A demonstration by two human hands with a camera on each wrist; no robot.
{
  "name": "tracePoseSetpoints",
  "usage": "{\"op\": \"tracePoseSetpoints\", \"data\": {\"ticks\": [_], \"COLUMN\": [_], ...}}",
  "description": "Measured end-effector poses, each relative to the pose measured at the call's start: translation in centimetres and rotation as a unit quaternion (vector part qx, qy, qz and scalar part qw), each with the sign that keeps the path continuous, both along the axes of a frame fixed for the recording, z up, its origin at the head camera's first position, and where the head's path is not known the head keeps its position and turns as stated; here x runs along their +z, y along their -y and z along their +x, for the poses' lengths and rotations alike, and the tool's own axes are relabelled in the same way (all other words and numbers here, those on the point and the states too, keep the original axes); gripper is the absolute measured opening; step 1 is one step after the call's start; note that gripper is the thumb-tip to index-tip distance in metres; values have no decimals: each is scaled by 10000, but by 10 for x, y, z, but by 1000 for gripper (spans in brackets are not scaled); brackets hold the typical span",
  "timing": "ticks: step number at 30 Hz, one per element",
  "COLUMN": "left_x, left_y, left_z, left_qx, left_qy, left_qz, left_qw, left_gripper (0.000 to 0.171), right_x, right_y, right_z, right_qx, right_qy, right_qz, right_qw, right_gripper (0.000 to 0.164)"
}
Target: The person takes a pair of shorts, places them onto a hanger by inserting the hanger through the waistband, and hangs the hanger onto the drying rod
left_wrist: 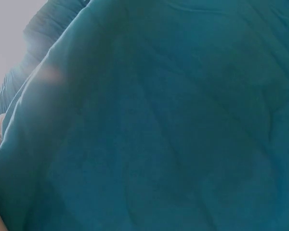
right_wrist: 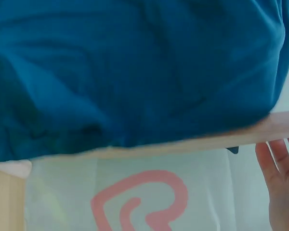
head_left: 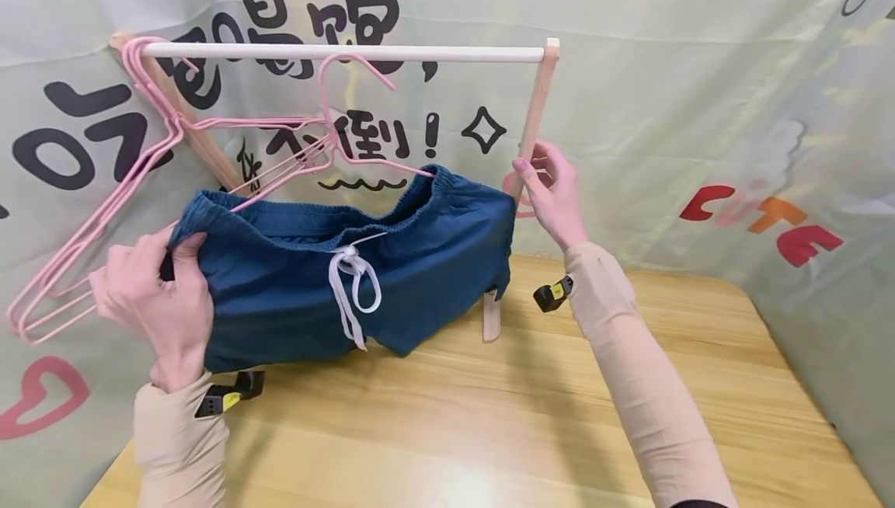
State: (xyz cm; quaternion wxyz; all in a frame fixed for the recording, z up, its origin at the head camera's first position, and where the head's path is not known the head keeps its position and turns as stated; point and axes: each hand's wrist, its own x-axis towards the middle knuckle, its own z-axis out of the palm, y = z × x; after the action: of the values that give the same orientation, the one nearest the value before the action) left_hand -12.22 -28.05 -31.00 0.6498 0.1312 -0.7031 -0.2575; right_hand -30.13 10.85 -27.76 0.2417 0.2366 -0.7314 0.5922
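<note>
Dark blue shorts with a tied white drawstring hang on a pink hanger, whose hook is over the rack's white rail. My left hand grips the left end of their elastic waistband, thumb in front. At the other side, my right hand holds the rack's right wooden post between thumb and fingers, just beyond the shorts' right edge. In the left wrist view, blue cloth fills most of the picture. The right wrist view has fingertips against the post, below the shorts.
Several pink hangers hang bunched at the rail's left end, beside the left wooden post. The rack stands on a wood-grain table. Behind it hangs a pale curtain with printed lettering and shapes.
</note>
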Motion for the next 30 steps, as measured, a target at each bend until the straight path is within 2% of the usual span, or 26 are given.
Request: {"op": "tracePoseSetpoints", "data": {"ticks": [5,15,21,28,30], "left_x": [8,22,29,38,38], "left_y": [6,18,23,25,27], "left_z": [3,11,11,8,8], "left_qx": [144,453,446,466,480], "left_qy": [-61,120,398,569,590], "left_qz": [80,204,194,400,302], "left_qw": [9998,9987,9980,9965,9966], "left_gripper": [47,47,46,46,50], "right_x": [6,9,10,10,10], "right_y": [-2,-5,-5,-5,-5], "right_z": [-2,-1,-1,-2,-2], "right_qx": [-3,-186,-221,-221,-202], "right_qy": [-21,119,170,148,142], "right_qz": [238,519,508,516,512], "right_qw": [9997,9984,9983,9983,9984], "right_gripper": [32,26,18,20,20]}}
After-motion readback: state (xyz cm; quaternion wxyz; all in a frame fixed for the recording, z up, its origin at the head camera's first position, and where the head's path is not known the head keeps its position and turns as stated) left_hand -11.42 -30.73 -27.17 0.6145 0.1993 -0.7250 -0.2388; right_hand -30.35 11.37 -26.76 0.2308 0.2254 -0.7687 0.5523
